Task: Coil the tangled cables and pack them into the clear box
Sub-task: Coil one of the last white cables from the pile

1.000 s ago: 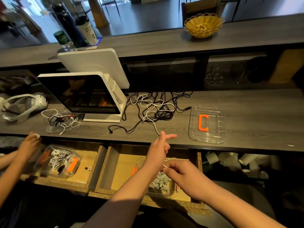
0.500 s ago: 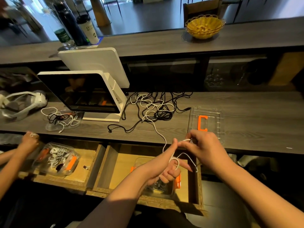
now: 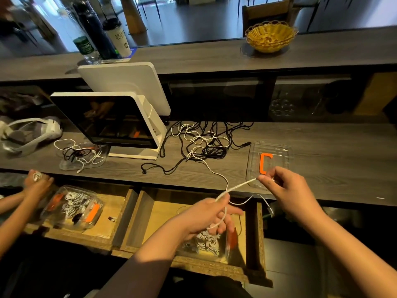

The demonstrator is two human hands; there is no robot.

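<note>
A white cable [image 3: 237, 186] runs taut between my two hands above the counter's front edge. My left hand [image 3: 211, 216] grips it with a loop wound round the fingers. My right hand [image 3: 283, 188] pinches the cable's other stretch over the near edge of a clear box [image 3: 285, 150] with an orange clip inside. The cable trails back to a tangle of black and white cables [image 3: 204, 143] on the counter. Below my left hand, a clear box with coiled white cables [image 3: 206, 246] sits in an open drawer.
A white point-of-sale screen [image 3: 111, 119] stands left of the tangle, with a small cable pile [image 3: 79, 153] beside it. Another person's hand [image 3: 37, 183] works at the left above a filled clear box [image 3: 73, 207] in a second drawer. A yellow basket [image 3: 270, 36] sits on the upper shelf.
My right hand has moved right and up, pulling the white cable taut away from my left hand. My left hand has dropped slightly with the loop on its fingers.
</note>
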